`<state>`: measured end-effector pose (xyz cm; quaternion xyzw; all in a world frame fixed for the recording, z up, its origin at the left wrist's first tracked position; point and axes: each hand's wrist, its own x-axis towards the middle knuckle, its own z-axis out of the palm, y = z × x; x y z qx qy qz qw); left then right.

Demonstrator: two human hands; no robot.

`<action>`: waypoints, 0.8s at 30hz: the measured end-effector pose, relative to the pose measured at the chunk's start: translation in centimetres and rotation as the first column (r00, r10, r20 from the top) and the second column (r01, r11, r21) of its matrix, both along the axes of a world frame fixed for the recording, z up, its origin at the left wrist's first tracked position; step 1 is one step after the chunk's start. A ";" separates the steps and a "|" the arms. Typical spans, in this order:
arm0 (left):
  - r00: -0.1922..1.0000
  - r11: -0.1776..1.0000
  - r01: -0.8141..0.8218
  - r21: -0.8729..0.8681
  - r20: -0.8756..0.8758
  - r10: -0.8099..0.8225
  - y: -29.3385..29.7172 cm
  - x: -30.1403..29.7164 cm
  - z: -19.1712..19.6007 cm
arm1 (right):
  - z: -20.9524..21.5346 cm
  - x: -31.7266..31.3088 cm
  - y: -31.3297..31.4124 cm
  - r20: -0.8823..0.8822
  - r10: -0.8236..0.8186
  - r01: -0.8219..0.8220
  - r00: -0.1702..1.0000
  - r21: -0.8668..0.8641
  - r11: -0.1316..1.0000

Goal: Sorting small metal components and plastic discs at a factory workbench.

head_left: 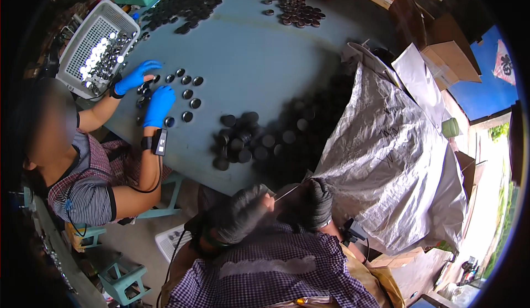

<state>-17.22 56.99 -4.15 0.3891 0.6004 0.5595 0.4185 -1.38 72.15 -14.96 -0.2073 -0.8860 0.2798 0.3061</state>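
Seen from the head camera, 2 black-gloved hands meet at the near edge of a grey-blue table (248, 48): the left hand (241, 213) is curled shut, its fingers pinching one end of a thin stick (288, 192), while the right hand (318, 202) closes its fingertips on the other end. Just beyond them lies a heap of black round caps (243, 140), too many to count, spilling from 1 silvery sack (386, 159). At left, a co-worker's 2 blue-gloved hands (149, 92) rest among about 10 small caps (187, 93) beside 1 white basket (94, 45).
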 end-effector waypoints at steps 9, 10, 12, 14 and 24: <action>0.964 0.988 -0.152 -0.010 0.220 0.151 -3.1 0.6 -1.3 | -1.4 0.7 0.6 0.120 -0.004 -0.003 0.993 0.060 0.998; 0.979 0.992 -0.125 0.020 0.163 0.120 -3.5 0.5 -1.5 | -1.2 0.6 0.7 0.133 0.028 -0.030 0.991 0.011 0.999; 0.990 0.994 -0.100 0.050 0.102 0.094 -4.0 0.7 -1.8 | 0.1 0.2 0.5 0.141 -0.008 -0.005 0.990 0.092 0.996; 0.945 0.974 -0.219 0.053 0.260 0.198 -4.4 1.1 -1.7 | 0.4 -0.2 0.1 0.146 -0.037 0.012 0.989 0.171 0.985; 0.760 0.840 -0.509 0.186 0.555 0.338 -13.7 0.4 -0.8 | 1.7 -1.0 0.8 0.024 -0.088 0.088 0.996 -0.008 0.996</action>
